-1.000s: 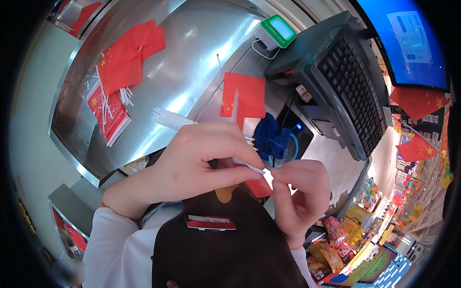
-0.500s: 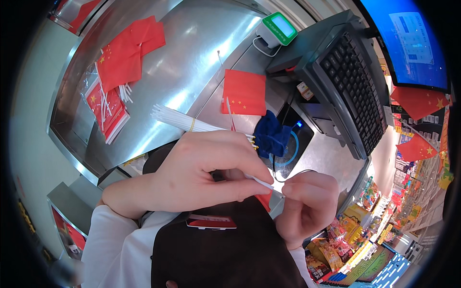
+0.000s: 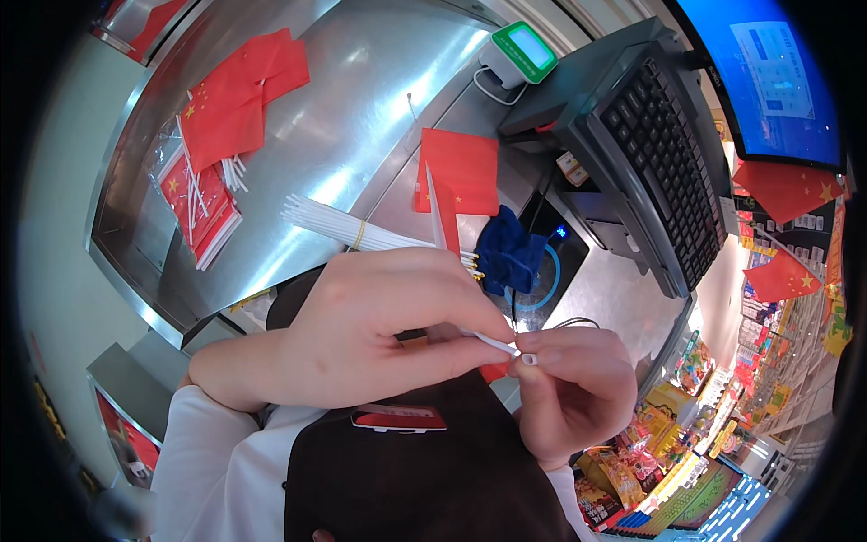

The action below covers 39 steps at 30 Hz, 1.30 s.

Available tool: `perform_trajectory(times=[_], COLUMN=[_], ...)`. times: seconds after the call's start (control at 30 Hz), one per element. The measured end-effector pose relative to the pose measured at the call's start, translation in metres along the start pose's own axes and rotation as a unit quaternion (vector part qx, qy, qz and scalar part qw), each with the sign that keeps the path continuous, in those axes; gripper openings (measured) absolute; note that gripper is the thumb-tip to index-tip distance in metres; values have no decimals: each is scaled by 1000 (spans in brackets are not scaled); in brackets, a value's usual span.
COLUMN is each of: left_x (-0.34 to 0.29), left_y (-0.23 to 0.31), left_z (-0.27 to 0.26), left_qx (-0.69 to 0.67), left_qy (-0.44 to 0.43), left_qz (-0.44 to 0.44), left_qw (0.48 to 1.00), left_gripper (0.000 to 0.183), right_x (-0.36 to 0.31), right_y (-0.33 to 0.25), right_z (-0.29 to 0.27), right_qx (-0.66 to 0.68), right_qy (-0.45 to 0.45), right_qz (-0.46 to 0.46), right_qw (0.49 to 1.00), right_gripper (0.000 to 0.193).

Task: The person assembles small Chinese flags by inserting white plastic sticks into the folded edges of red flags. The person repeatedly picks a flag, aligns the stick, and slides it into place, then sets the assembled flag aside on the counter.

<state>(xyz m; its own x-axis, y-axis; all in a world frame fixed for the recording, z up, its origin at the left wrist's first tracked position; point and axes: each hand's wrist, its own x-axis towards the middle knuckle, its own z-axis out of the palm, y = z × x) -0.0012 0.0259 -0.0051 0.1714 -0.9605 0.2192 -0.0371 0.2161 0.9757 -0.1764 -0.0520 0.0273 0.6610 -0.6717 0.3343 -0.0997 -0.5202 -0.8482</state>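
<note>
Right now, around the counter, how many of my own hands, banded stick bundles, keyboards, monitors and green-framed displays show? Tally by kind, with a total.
Hands: 2 (left hand, right hand)
Banded white stick bundle: 1
Black keyboard: 1
Monitor: 1
Green-framed display: 1
Total: 6

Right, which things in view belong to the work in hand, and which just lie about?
Likely in the work:
- white strip in left hand
- white tip in right hand
- red flags
- bundled white sticks

Seemingly just about:
- keyboard
- monitor
- green-framed device
</note>
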Motion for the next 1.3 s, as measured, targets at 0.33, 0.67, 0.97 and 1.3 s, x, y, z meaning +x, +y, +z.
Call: perform_trajectory(times=[0.33, 0.67, 0.97, 1.3], left_x=[-1, 0, -1, 1], left_y=[2, 4, 5, 5], left_z=[1, -1, -2, -2], left_qx=[1, 41, 40, 54], left_qy=[8, -9, -30, -28], left_qz=[15, 10, -5, 43], left_qw=[1000, 999, 999, 997], left_gripper=[18, 18, 17, 16], right_x=[6, 1, 2, 2], right_y=[-5, 0, 0, 1], right_z=[-4, -2, -2, -2], right_qx=[-74, -57, -40, -8], right_qy=[-32, -2, -11, -6], right_qz=[-20, -19, -20, 11], right_qw=[996, 998, 999, 1000], right_gripper=[28, 28, 28, 22])
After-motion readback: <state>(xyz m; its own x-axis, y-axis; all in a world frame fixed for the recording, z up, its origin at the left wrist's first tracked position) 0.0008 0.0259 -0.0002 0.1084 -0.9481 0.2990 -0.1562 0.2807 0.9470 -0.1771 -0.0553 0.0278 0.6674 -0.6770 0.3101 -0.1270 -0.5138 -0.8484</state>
